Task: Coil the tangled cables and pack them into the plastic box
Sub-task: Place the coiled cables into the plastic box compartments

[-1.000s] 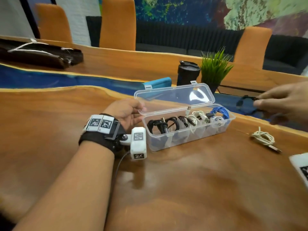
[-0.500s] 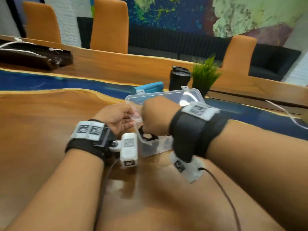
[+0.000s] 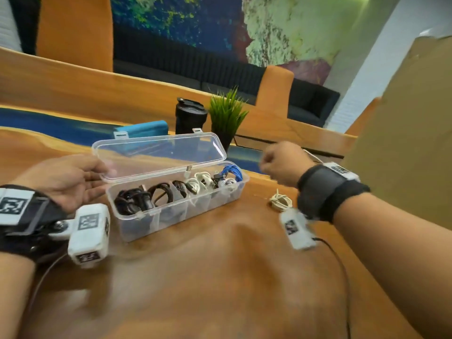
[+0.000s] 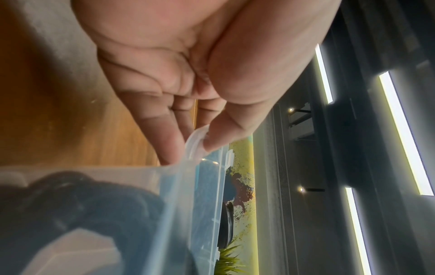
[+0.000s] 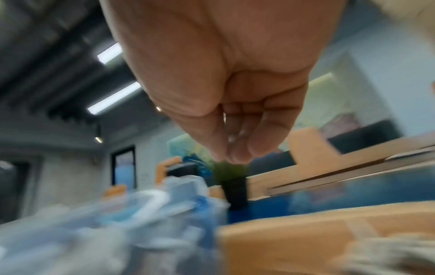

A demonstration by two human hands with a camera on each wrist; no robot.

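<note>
The clear plastic box (image 3: pixel 186 214) stands open on the wooden table, its lid (image 3: pixel 159 152) tilted up. Black coils (image 3: pixel 137 199) fill its left end, white coils (image 3: pixel 203 179) the middle, a blue coil (image 3: pixel 233 171) the right end. My left hand (image 3: pixel 105 177) is at the box's left end; in the left wrist view its thumb and forefinger (image 4: pixel 195 141) pinch the lid's corner. My right hand (image 3: pixel 269 165) hovers to the right of the box, fingers curled together and holding nothing (image 5: pixel 233 154). A beige coiled cable (image 3: pixel 280 201) lies on the table just below it.
Behind the box stand a black tumbler (image 3: pixel 190 118), a small green plant (image 3: pixel 226 118) and a teal case (image 3: pixel 141 129). A big cardboard sheet (image 3: pixel 403 143) rises at the right. Orange chairs (image 3: pixel 73 33) line the far side.
The right hand carried a black coil from the far right to the box's left end, left it there, and has drawn back to the right, empty. The left hand stayed on the lid.
</note>
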